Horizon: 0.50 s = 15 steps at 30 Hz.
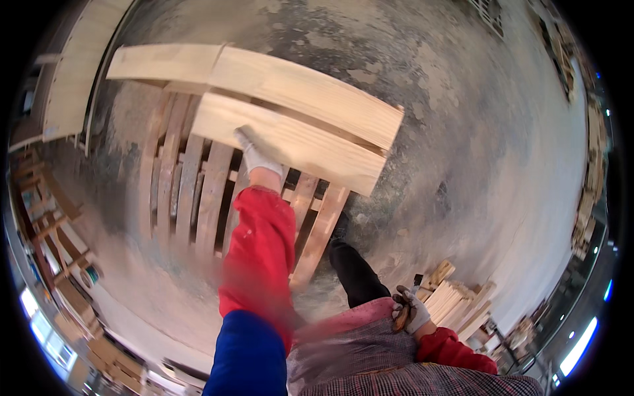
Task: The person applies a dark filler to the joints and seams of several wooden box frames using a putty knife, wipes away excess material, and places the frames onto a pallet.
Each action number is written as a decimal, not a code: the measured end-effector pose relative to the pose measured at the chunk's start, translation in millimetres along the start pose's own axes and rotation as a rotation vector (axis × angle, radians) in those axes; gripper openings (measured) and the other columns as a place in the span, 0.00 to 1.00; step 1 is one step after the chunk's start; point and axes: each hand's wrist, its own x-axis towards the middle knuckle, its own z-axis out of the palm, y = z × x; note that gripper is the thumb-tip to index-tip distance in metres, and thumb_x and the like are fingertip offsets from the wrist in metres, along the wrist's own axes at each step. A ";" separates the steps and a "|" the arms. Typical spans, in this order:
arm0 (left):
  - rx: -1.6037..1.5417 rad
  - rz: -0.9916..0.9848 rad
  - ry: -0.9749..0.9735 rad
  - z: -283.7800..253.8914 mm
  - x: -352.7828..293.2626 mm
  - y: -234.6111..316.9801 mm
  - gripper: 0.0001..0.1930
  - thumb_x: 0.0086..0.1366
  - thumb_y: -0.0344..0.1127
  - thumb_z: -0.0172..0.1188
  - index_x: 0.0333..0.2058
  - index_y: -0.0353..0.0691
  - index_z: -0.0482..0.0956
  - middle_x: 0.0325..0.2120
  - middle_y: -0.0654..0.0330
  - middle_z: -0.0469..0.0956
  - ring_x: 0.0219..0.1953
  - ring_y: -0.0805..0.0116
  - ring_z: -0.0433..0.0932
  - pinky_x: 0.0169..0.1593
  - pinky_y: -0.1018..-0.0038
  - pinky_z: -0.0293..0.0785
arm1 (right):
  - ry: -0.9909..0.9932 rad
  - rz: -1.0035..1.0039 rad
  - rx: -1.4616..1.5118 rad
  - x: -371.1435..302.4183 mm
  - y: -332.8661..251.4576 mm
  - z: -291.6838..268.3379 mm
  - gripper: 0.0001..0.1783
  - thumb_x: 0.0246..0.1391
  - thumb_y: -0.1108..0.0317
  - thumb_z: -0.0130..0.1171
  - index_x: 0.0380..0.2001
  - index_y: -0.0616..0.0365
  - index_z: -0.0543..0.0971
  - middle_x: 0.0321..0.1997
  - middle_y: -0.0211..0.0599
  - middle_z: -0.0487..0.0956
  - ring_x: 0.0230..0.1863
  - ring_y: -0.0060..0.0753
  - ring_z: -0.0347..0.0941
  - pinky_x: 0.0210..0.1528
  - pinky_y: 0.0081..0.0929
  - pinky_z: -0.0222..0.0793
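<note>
Left hand (256, 152), white-gloved, touches a flat, straight-grained wooden board (314, 148), its grip unclear.

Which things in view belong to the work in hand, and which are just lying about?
In the work:
near pale board, touched by the gloved left hand
far pale board
slatted wooden pallet beneath them

Probably just lying about:
pale wood pieces, lower right
stacked timber, right edge
wide pale panel, upper left
</note>
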 end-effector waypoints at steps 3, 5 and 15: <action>0.073 -0.092 0.004 3.4 -13.8 4.8 0.44 0.58 0.76 0.47 0.66 0.56 0.59 0.66 0.63 0.60 0.66 0.58 0.59 0.67 0.54 0.54 | 0.018 -0.044 -0.056 1.5 -1.8 4.1 0.17 0.64 0.60 0.52 0.55 0.49 0.71 0.39 0.37 0.78 0.29 0.35 0.73 0.29 0.34 0.74; -0.031 -0.076 -0.043 -25.9 -17.9 12.4 0.40 0.60 0.70 0.54 0.65 0.55 0.61 0.59 0.63 0.68 0.59 0.62 0.67 0.57 0.61 0.66 | 0.027 -0.060 -0.116 1.5 -3.6 14.4 0.17 0.64 0.59 0.52 0.54 0.48 0.71 0.38 0.37 0.78 0.29 0.35 0.73 0.28 0.34 0.73; 0.155 -0.043 0.245 -385.4 -296.1 -50.4 0.10 0.68 0.36 0.56 0.44 0.39 0.77 0.33 0.64 0.78 0.31 0.74 0.75 0.37 0.77 0.73 | 0.101 -0.146 -0.469 -3.9 41.0 79.8 0.13 0.61 0.58 0.56 0.46 0.47 0.75 0.35 0.35 0.76 0.25 0.34 0.72 0.25 0.34 0.72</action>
